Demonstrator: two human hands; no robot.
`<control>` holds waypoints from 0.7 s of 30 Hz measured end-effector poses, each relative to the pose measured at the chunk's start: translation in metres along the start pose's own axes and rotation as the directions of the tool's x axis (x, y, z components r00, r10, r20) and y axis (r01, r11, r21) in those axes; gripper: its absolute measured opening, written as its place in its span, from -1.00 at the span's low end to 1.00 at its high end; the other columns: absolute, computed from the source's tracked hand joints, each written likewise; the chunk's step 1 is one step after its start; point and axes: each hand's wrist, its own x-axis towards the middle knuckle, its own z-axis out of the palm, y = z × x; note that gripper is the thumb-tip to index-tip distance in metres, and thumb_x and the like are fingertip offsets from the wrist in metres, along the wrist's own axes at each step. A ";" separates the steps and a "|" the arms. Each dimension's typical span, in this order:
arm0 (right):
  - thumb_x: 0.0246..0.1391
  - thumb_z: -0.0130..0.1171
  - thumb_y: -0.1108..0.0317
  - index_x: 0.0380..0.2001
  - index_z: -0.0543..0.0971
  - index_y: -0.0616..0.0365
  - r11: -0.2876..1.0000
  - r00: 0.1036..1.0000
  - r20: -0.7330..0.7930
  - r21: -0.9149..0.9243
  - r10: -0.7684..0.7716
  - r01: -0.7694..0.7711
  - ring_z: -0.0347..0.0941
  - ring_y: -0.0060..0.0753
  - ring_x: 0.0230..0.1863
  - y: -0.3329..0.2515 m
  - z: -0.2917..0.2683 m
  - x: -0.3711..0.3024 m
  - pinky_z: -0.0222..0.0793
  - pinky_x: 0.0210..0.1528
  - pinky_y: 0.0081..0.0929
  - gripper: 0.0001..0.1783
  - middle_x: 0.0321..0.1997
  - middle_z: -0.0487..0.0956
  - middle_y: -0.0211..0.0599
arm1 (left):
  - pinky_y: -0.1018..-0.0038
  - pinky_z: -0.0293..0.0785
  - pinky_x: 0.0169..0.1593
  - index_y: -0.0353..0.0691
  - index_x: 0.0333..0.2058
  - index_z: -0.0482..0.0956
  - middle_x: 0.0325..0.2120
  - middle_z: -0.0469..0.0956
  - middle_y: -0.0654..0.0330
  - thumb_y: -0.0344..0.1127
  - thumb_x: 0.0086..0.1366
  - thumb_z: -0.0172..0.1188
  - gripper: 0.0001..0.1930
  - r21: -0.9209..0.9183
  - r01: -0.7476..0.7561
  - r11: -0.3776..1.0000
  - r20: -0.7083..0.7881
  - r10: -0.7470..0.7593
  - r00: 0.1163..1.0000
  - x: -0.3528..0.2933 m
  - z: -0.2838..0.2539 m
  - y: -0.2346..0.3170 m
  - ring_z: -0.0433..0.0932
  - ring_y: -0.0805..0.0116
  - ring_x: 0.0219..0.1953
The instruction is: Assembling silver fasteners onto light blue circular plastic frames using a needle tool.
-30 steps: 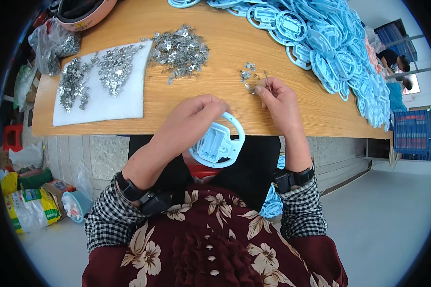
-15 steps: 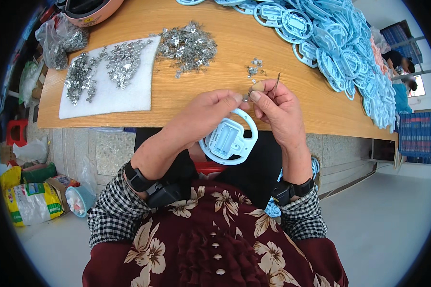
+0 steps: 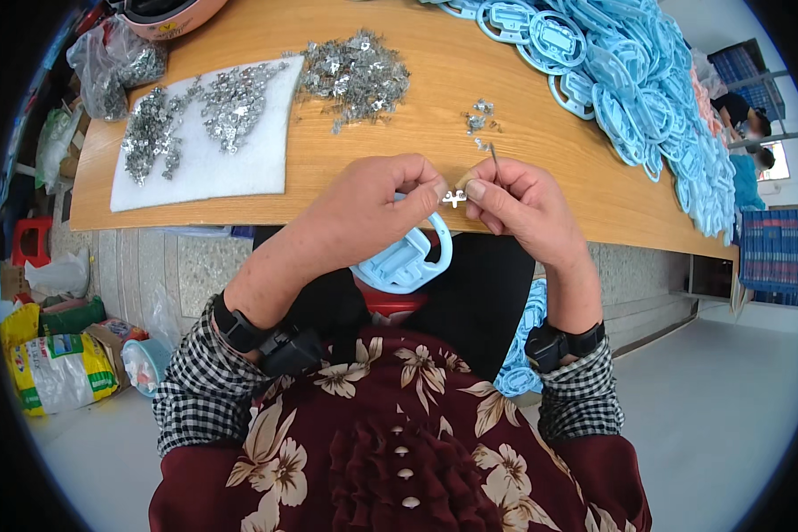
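My left hand (image 3: 372, 208) is closed around a light blue plastic steering-wheel-shaped part (image 3: 395, 268), which hangs tilted below the palm at the table edge. Its thumb and index finger meet at the left end of a small shiny metal contact piece (image 3: 454, 199). At the other end of that piece are the pinched fingertips of my right hand (image 3: 528, 206). A thin dark metal tool (image 3: 494, 158) also sticks up from the right fingers; its lower part is hidden. Beyond the hands, a few loose metal pieces (image 3: 481, 120) lie on the table.
Small metal pieces form a heap (image 3: 355, 75) and cover parts of a white foam sheet (image 3: 262, 173) at the left. Blue plastic parts (image 3: 625, 89) pile up at the right. Plastic bags (image 3: 106, 75) and a pink helmet-like object (image 3: 173, 19) occupy the far left.
The blue part has moved left and lower beneath my left hand. My right hand has shifted slightly right, and the metal piece now shows between the fingertips of both hands.
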 end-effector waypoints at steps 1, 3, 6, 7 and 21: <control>0.29 0.15 0.22 -0.25 0.58 0.22 1.000 1.000 0.010 -0.012 0.022 -0.022 0.30 -0.73 -0.52 -0.002 -0.001 0.001 0.20 -0.49 -0.69 -0.75 -0.48 0.52 -0.51 | 0.61 0.41 -0.28 -0.28 -0.21 0.55 -0.47 0.47 0.40 -0.21 0.46 0.09 -0.77 0.050 -0.033 0.998 -0.010 0.033 0.999 -0.001 -0.001 0.001 0.40 0.68 -0.37; 0.30 0.16 0.27 -0.25 0.57 0.18 0.997 0.997 0.028 -0.036 0.070 -0.069 0.26 -0.80 -0.53 -0.006 -0.001 0.003 0.12 -0.52 -0.78 -0.81 -0.49 0.50 -0.54 | 0.59 0.42 -0.28 -0.29 -0.22 0.56 -0.47 0.48 0.39 -0.21 0.45 0.10 -0.76 0.135 -0.017 0.991 -0.012 0.019 1.000 -0.001 -0.004 0.004 0.41 0.66 -0.37; 0.30 0.17 0.26 -0.25 0.56 0.16 0.996 0.994 0.057 -0.012 0.091 -0.091 0.25 -0.80 -0.54 -0.005 0.001 0.005 0.12 -0.52 -0.77 -0.82 -0.52 0.44 -0.59 | 0.57 0.43 -0.27 -0.29 -0.22 0.58 -0.45 0.53 0.36 -0.18 0.46 0.09 -0.73 0.143 -0.002 0.990 -0.057 0.010 0.998 -0.001 -0.003 0.003 0.44 0.64 -0.36; 0.30 0.17 0.26 -0.25 0.56 0.16 0.996 0.996 0.017 0.035 0.085 -0.085 0.24 -0.81 -0.54 -0.004 0.001 0.005 0.11 -0.52 -0.78 -0.82 -0.51 0.43 -0.60 | 0.57 0.44 -0.27 -0.29 -0.21 0.58 -0.44 0.54 0.35 -0.16 0.47 0.08 -0.72 0.127 0.001 0.992 -0.079 0.009 0.997 -0.001 -0.003 0.003 0.46 0.64 -0.36; 0.33 0.13 0.24 -0.23 0.57 0.21 0.979 1.000 0.013 0.206 0.008 -0.011 0.30 -0.75 -0.40 0.020 0.031 -0.017 0.23 -0.34 -0.71 -0.77 -0.41 0.46 -0.57 | 0.63 0.52 -0.28 -0.30 -0.09 0.55 -0.34 0.62 0.29 -0.05 0.51 0.00 -0.62 -0.413 0.149 0.898 -0.186 -0.243 0.952 0.005 -0.012 -0.012 0.57 0.63 -0.35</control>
